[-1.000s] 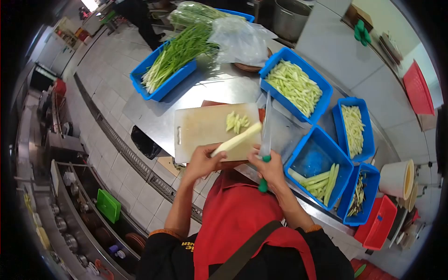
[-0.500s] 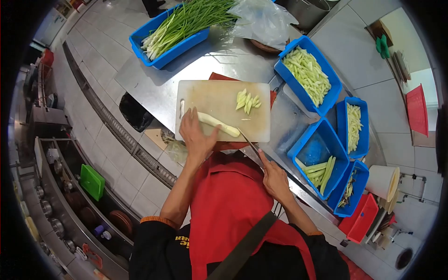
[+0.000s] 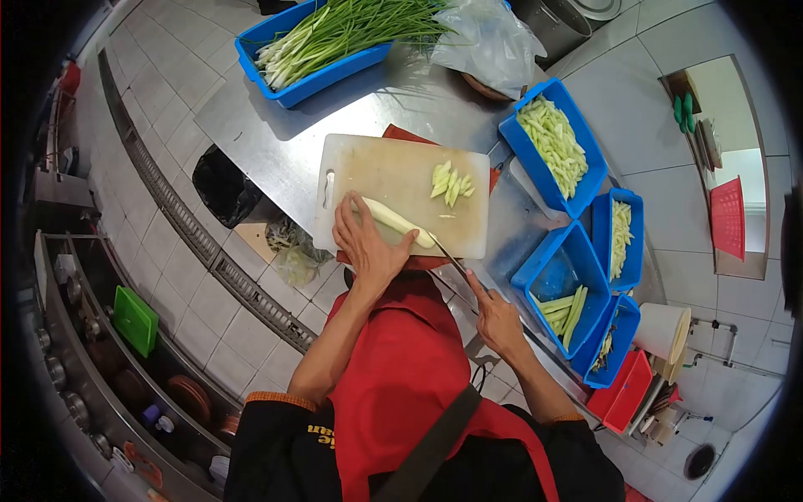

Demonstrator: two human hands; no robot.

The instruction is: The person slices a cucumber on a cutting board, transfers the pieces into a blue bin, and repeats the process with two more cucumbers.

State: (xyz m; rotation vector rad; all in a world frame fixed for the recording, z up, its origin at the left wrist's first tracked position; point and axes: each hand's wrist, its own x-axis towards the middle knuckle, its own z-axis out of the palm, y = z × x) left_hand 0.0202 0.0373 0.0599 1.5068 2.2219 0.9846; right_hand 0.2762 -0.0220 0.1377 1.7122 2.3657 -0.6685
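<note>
A long, pale peeled cucumber (image 3: 391, 219) lies slantwise along the near edge of the white cutting board (image 3: 376, 161). My left hand (image 3: 368, 247) presses it down, fingers over its left part and thumb near its right end. Gripped by its handle in my right hand (image 3: 499, 325) is a knife (image 3: 454, 265), whose tip meets the cucumber's right end. Several slanted cucumber pieces (image 3: 452, 184) sit in a small group at the board's right side. Beneath the board, a red cloth (image 3: 406, 134) sticks out.
Blue bins stand to the right: one of cut strips (image 3: 554, 142), a smaller one (image 3: 621, 238), one of longer sticks (image 3: 562, 314) and one of scraps (image 3: 604, 343). Behind the board are spring onions (image 3: 335, 46) and a plastic bag (image 3: 489, 46). A black-lined bin (image 3: 224, 188) stands left.
The camera view has shifted and turned slightly. Both hands keep their holds, and the knife remains at the cucumber's right end at a slightly steeper angle in view.
</note>
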